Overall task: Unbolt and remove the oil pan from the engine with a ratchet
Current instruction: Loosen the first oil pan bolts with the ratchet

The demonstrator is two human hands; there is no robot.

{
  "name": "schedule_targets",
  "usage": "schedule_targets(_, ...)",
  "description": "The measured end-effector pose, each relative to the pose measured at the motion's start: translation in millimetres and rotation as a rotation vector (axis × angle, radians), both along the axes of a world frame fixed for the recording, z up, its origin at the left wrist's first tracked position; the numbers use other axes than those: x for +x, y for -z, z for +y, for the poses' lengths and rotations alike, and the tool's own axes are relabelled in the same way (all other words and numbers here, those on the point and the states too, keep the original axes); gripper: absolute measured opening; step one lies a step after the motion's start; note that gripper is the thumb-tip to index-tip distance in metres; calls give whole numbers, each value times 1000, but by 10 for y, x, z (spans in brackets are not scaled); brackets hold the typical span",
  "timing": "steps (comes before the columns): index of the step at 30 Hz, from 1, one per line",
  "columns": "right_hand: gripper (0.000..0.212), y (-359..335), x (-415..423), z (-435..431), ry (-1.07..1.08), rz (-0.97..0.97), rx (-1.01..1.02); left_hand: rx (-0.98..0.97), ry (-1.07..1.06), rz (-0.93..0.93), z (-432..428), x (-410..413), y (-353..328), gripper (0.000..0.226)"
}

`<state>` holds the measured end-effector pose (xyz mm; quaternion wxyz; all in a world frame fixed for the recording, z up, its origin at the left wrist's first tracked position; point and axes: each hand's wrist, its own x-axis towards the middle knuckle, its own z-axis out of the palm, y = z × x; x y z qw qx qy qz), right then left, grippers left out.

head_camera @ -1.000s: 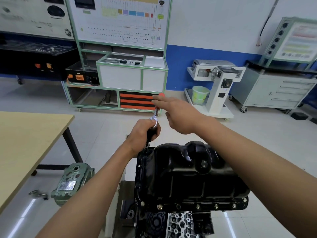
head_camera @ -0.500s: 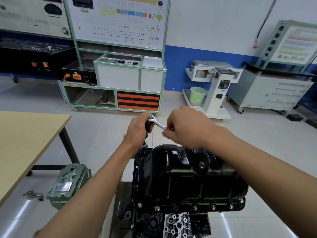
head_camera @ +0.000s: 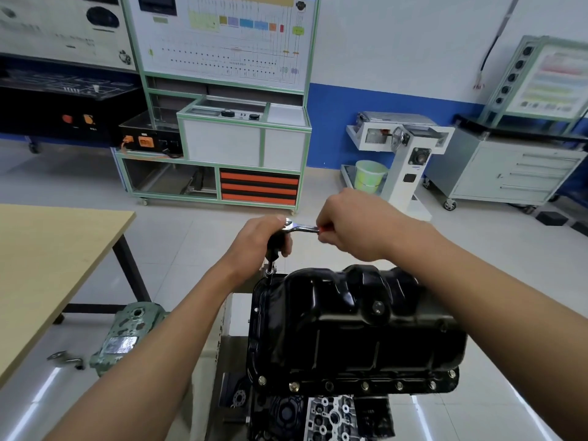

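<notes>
A glossy black oil pan sits on top of the engine, low in the middle of the view, with several bolts along its near flange. A chrome ratchet stands over the pan's far left corner, its socket extension reaching down to the flange. My left hand grips the black upper part of the extension just under the ratchet head. My right hand is curled round the ratchet's handle, which points right; most of the handle is hidden in the fist.
A wooden table stands at the left. On the floor beside it lie a green metal housing and a small metal part. Training benches, a green bucket and a wheeled drawer cabinet line the far wall.
My right hand has swung the ratchet handle from pointing away from me round to the right. My left hand has stayed on the extension at the pan's far left corner.
</notes>
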<state>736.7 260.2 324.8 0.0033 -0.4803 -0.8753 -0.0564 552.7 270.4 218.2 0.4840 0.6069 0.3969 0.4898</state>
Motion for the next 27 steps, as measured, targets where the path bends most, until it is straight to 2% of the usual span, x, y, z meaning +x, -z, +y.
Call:
schedule_targets(5, 18, 79, -72, 263, -75, 64, 96, -7, 71, -13, -4, -1, 78, 50)
schedule_targets(8, 33, 200, -135, 367, -159, 135, 70, -11, 46, -20, -21, 55, 63, 46)
schedule_targets(12, 56, 354, -139, 376, -95, 86, 56, -43, -60, -61, -34, 111, 4, 45)
schedule_targets(14, 50, 356, -102, 332, -63, 70, 92, -46, -98, -57, -51, 150, -10, 45)
schedule_targets(18, 10, 234, -42, 101, 54, -37, 155, -42, -196, -81, -47, 180, -22, 44)
schedule_targets(20, 12, 203, -34, -44, 71, -48, 141, -51, -221, -99, -37, 181, -21, 42)
schedule_targets(25, 26, 130, -119, -341, 20, 121, -60, -70, -231, -107, -22, 197, -6, 46)
schedule_targets(27, 39, 173, -189, -422, -31, 133, -97, -103, -212, -156, -25, 215, -1, 50)
